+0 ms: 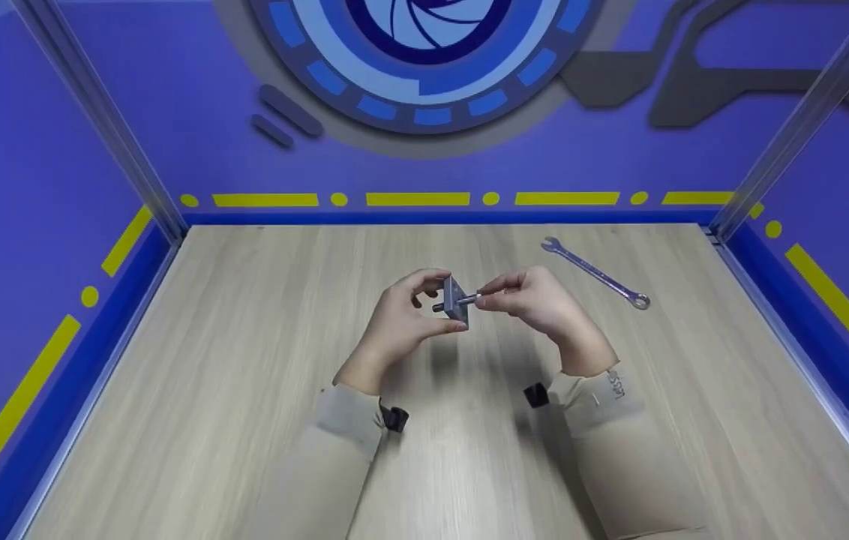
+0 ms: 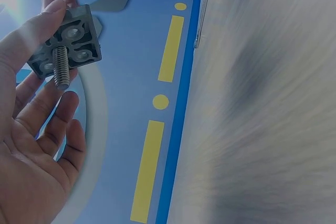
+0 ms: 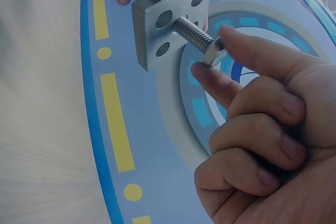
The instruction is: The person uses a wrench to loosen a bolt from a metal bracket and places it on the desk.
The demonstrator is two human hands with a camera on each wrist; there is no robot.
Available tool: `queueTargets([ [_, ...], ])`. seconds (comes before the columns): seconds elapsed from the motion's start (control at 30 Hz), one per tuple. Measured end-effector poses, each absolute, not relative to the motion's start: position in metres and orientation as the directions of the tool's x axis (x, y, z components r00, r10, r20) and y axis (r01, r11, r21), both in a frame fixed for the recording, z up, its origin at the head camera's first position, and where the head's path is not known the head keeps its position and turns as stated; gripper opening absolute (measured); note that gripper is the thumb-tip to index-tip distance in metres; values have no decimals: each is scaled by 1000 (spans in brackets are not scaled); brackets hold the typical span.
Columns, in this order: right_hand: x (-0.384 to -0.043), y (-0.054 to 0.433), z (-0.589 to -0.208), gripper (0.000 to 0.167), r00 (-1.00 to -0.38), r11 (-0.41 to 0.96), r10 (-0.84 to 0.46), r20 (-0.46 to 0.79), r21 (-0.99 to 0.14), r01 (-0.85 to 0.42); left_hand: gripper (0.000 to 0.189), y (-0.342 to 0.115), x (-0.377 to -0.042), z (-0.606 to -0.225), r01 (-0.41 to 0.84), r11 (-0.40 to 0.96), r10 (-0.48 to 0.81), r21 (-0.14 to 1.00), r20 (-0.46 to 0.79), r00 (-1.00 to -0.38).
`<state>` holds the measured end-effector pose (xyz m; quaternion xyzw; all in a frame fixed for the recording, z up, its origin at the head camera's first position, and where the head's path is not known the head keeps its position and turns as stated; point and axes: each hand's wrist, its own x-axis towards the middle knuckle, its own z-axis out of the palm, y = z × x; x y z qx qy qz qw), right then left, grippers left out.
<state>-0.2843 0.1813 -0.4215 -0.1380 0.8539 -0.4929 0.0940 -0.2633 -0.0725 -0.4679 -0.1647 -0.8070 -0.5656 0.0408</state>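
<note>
Pale wood-grain tabletop [image 1: 207, 360], silver combination wrench [image 1: 595, 273] lying slantwise on it, toward far right

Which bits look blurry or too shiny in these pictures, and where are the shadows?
Left wrist view: the tabletop looks smeared into streaks, with white glare at top left; right wrist view: the tabletop is smeared too, but the threads of the bolt look fairly clear; head view: soft shadows fall below the left hand and right hand.
</note>
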Motion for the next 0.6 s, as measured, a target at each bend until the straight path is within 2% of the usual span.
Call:
queueTargets([
  [0.37,-284,182,-420,42,-932,412,-361,32,-891,-190,77,-72,-262,-466,325,293,212,899,270,-939],
  [0.47,-284,183,-419,45,-937,398,-349,11,-904,-159,77,-73,-262,-466,327,289,214,900,272,-938],
  [0.6,-285,183,-419,39,-954,421,-297,-32,-901,-100,78,-72,-261,-465,324,300,214,897,268,-939],
])
